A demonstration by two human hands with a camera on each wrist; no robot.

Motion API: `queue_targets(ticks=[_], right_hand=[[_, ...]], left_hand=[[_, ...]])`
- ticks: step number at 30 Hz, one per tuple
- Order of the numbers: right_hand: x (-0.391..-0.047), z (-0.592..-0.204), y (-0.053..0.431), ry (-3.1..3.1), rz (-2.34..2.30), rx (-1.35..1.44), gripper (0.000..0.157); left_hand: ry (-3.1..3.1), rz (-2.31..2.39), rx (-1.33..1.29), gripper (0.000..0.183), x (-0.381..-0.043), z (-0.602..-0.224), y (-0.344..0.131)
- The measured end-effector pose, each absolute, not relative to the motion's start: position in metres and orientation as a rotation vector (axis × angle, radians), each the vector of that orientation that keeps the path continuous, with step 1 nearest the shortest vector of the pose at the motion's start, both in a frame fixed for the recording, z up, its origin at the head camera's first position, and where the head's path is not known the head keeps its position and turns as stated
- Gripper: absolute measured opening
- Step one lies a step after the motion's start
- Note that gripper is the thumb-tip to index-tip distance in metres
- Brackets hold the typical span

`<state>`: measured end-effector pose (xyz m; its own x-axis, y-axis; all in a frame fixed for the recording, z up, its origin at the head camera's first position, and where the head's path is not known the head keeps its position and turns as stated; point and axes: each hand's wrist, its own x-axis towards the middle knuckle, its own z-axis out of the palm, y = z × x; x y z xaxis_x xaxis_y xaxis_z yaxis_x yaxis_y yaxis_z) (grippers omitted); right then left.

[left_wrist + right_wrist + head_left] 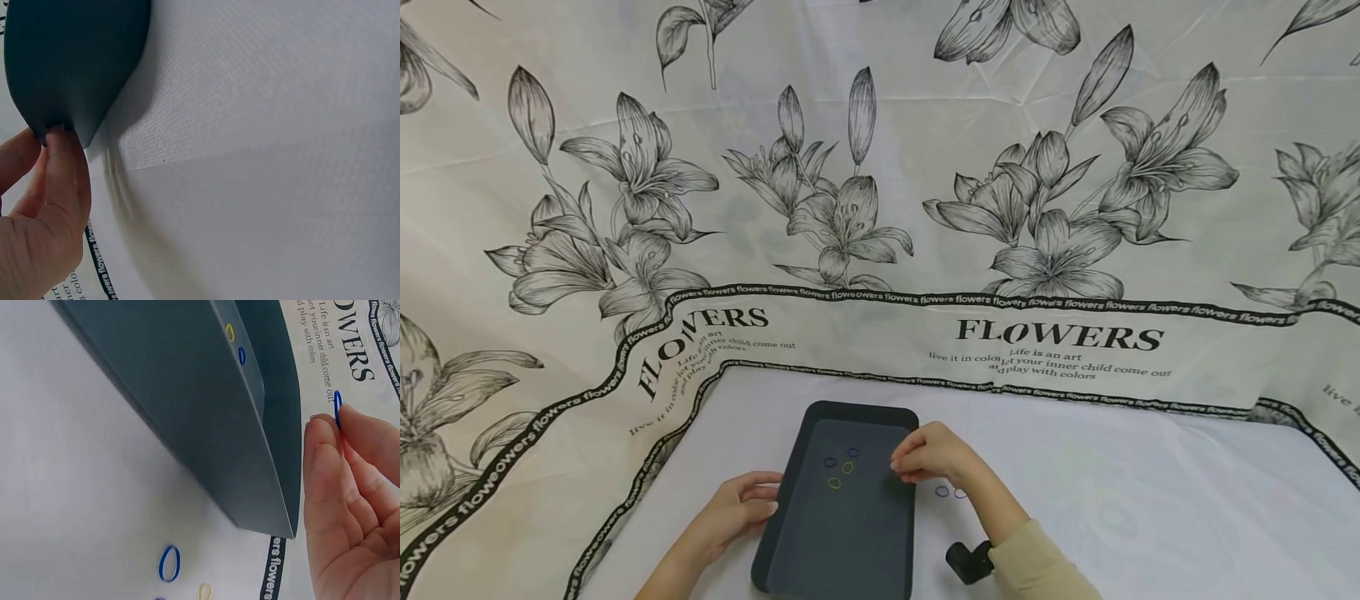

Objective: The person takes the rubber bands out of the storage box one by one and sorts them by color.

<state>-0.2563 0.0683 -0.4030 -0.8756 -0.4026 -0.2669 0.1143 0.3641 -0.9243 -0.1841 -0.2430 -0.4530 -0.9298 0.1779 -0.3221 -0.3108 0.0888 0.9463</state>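
1. The left hand [728, 515] gripped, its fingers bent; the left forearm [676, 568] slanted inward from lower left;
2. The right hand [936, 454] pinched with thumb and forefinger; the right forearm [997, 506] slanted inward from lower right.

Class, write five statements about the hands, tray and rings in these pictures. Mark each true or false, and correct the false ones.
1. The right hand pinches a blue ring. True.
2. The left hand holds the edge of the tray. True.
3. Every ring seen inside the tray is blue. False: two yellow rings lie there with two blue ones.
4. The black object is on the table, outside the tray. True.
5. No blue rings lie on the table. False: blue rings lie beside the tray.
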Motion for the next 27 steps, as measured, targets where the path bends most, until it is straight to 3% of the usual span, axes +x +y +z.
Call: queue_targets(ticks=[27], right_hand=[[-0.251, -0.408, 0.126, 2.230, -1.513, -0.159, 0.013]], left_hand=[[1.980, 1.898, -0.047, 0.051, -0.183, -0.456, -0.247]])
